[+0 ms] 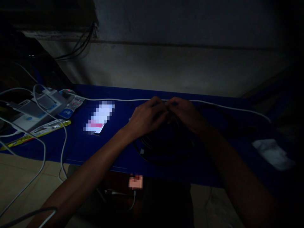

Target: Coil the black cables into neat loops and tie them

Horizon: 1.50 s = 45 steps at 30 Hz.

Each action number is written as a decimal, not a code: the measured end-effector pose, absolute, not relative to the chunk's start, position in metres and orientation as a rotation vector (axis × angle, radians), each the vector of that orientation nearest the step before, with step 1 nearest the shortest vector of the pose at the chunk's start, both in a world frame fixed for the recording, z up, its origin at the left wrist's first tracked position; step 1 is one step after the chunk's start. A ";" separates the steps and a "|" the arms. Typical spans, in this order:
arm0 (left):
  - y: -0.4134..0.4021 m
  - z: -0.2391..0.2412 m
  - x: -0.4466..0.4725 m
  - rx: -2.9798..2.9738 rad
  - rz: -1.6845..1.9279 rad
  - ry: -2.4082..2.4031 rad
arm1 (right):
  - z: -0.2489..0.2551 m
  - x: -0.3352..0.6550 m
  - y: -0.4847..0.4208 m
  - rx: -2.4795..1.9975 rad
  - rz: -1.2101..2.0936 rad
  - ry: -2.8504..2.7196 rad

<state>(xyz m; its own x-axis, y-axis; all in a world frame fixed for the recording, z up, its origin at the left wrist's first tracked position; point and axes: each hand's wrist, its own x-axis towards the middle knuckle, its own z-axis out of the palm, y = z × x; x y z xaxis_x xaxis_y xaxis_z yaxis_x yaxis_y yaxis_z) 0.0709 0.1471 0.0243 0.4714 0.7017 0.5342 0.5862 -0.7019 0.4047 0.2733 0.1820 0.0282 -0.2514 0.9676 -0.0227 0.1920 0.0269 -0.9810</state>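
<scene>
The scene is dim. My left hand (pixel 146 115) and my right hand (pixel 186 114) meet over a blue table (pixel 114 148), fingers curled together. Both pinch the top of a coiled black cable (pixel 163 148) that loops down on the table below them. A pale plug end of the cable shows at the coil's left side. To the left of my left hand lies a lit phone (pixel 99 118), flat on the table.
A white cable (pixel 225 107) runs across the table's back. At the far left sit a white power strip (pixel 51 98), chargers, white wires and a yellow-edged packet (pixel 35 133). A white crumpled thing (pixel 273 153) lies at the right. A wall stands behind.
</scene>
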 end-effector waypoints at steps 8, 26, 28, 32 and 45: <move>0.151 0.021 0.075 2.458 1.068 1.223 | 0.032 0.272 0.180 -1.266 1.243 -1.640; 0.154 0.019 0.075 2.453 1.035 1.198 | 0.025 0.275 0.184 -1.249 1.219 -1.716; 0.153 0.019 0.076 2.474 1.016 1.211 | 0.025 0.275 0.183 -1.244 1.220 -1.710; 0.152 0.020 0.077 2.514 0.977 1.241 | 0.025 0.274 0.183 -1.235 1.203 -1.715; 0.150 0.023 0.076 2.516 0.962 1.247 | 0.025 0.272 0.183 -1.260 1.204 -1.686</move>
